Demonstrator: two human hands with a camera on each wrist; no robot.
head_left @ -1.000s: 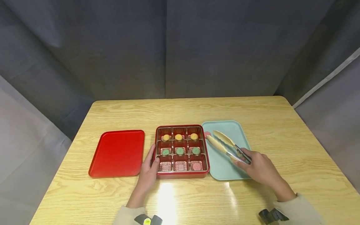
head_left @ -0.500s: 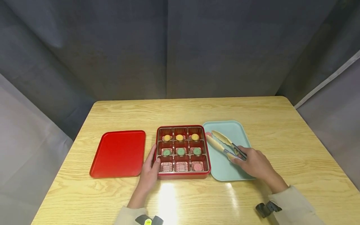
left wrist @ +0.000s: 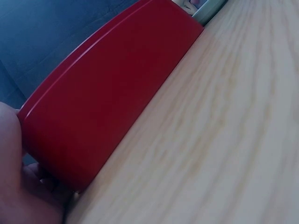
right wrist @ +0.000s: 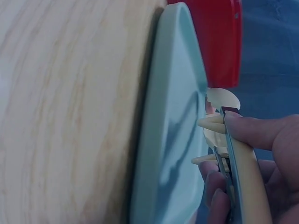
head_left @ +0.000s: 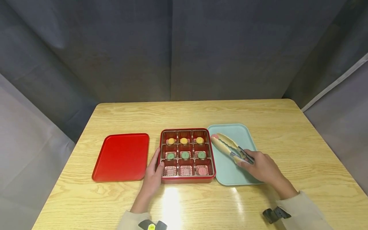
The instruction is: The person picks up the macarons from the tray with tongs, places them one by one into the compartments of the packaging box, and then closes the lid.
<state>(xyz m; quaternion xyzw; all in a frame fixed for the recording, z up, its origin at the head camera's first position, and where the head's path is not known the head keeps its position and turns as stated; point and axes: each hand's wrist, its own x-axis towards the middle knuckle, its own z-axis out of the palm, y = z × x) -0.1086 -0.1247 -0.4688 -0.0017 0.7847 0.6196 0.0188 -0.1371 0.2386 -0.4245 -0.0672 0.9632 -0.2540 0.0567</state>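
My left hand (head_left: 151,176) grips the front left corner of a red divided box (head_left: 187,180), its thumb at the rim and its fingers along the left wall. Inside, the back row holds three yellow round sweets (head_left: 183,140) and the middle row three green ones (head_left: 185,155). One pink round sweet (head_left: 202,171) lies in the front right compartment. My right hand (head_left: 262,167) holds tongs (head_left: 220,146) with cream tips over the pale green tray (head_left: 234,175). Another pink sweet (head_left: 215,136) sits between the tips; firm contact on both sides is unclear.
A flat red square lid or tray (head_left: 120,158) lies left of the box on the wooden table (head_left: 184,111). The green tray stands against the box's right side. Dark curtains (head_left: 172,51) hang behind the table.
The arms of the tongs have drawn closer together, and their tips now flank the pink sweet. My right hand has shifted slightly left. My left hand and the box stay about where they were.
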